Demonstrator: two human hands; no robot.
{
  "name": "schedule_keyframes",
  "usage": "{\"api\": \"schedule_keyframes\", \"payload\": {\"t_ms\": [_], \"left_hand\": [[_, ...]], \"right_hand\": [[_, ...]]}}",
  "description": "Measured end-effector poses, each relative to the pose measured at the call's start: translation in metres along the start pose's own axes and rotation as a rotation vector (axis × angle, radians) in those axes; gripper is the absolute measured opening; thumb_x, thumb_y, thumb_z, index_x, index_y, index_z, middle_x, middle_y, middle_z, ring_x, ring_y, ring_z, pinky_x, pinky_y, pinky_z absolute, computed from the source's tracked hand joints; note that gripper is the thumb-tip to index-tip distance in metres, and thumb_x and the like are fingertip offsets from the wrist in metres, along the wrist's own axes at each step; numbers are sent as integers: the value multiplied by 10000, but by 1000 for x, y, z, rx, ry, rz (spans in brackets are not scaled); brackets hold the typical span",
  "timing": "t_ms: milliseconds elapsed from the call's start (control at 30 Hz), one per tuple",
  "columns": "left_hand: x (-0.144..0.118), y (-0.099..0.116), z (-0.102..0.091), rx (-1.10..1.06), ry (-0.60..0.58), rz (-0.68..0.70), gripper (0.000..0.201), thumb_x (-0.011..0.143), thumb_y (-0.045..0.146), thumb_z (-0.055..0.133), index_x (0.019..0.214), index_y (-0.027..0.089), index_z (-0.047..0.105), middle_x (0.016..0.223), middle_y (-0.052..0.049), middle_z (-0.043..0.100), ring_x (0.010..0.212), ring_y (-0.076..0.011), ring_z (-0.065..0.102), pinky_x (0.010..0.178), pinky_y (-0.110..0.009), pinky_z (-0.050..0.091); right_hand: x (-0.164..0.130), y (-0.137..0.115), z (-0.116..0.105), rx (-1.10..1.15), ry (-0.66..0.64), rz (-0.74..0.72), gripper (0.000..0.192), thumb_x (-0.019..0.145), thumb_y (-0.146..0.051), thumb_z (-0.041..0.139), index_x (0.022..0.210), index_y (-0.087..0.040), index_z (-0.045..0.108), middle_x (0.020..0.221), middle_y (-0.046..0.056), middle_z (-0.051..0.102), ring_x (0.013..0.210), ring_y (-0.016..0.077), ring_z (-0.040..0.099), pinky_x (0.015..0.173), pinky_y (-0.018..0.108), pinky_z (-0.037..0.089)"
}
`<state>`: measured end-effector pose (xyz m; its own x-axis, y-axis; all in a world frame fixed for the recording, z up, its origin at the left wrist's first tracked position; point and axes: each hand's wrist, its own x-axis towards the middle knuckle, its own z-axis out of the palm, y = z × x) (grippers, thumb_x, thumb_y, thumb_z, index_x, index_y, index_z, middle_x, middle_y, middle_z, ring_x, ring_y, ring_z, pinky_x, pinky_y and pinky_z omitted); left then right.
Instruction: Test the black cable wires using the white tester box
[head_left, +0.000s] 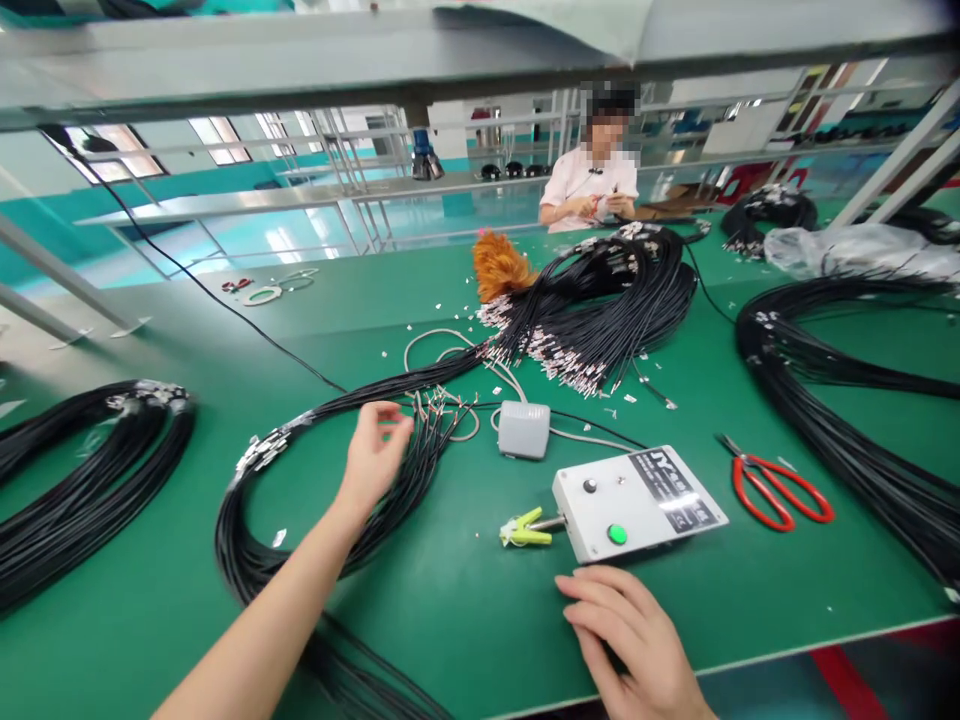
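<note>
Head view is all we've got, so here goes. Left hand (373, 452) sits just left of centre, fingers loosely curled together over the stripped ends of the long bundle of thin black cables (330, 500) that loops across the green bench mat (465, 610); looks like we're pinching at one or two ends, though we can't tell if any is actually gripped. Right hand (626, 635) lies at the bottom of the frame, fingers flat and relaxed on the mat, holding nothing, just below the white metal test box with the green button (637, 500). Its small yellow clip (525, 528) sticks out to the left, between both hands.

Our take: pick a single cable end, not a clump, and keep the right hand steady near the box so it doesn't slide.

Grey plastic pedal switch (523, 429) sits above the box, red-handled scissors (780, 490) to its right.
</note>
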<state>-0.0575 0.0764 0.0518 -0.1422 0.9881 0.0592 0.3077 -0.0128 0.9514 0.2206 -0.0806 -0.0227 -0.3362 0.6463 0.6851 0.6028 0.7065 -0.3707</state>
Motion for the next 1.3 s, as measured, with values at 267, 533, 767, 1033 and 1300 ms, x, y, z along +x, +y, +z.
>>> {"api": "schedule_keyframes", "payload": {"t_ms": [267, 533, 767, 1033, 1300], "left_hand": [[-155, 9, -8, 910, -1085, 387, 233, 801, 5, 573, 897, 214, 605, 962, -30, 664, 890, -237, 594, 770, -331, 431], [-156, -10, -16, 997, -1010, 537, 233, 853, 2, 479, 867, 215, 574, 899, -39, 639, 828, -221, 573, 771, -324, 408], [-165, -23, -19, 1109, -1005, 645, 246, 771, 57, 527, 977, 146, 628, 1043, -154, 677, 960, -313, 598, 887, -439, 463], [-145, 2, -23, 688, -788, 337, 146, 1001, 192, 346, 989, 230, 486, 937, -38, 590, 824, -191, 573, 752, -300, 483], [-144, 13, 19, 353, -740, 225, 169, 998, 210, 409, 938, 231, 565, 871, 2, 637, 785, -145, 595, 726, -240, 455]], "right_hand": [[-7, -4, 1, 68, -79, 91, 251, 876, -1, 539, 1053, -162, 612, 1072, 102, 729, 1030, 226, 620, 847, 398, 583], [-6, -5, 1, 75, -58, 101, 245, 877, 0, 548, 1044, -167, 611, 1045, 88, 733, 1008, 224, 616, 833, 399, 582], [-6, -5, 1, 84, -53, 113, 262, 873, 4, 548, 1050, -179, 611, 1044, 79, 735, 1003, 221, 623, 837, 395, 579], [-5, -5, 2, 105, -47, 132, 254, 876, 5, 552, 1043, -177, 610, 1039, 78, 731, 996, 212, 613, 843, 386, 573], [7, -21, -1, 335, -2, 414, 202, 908, -89, 563, 1031, -227, 645, 1001, 39, 725, 948, 176, 642, 854, 333, 546]]}}
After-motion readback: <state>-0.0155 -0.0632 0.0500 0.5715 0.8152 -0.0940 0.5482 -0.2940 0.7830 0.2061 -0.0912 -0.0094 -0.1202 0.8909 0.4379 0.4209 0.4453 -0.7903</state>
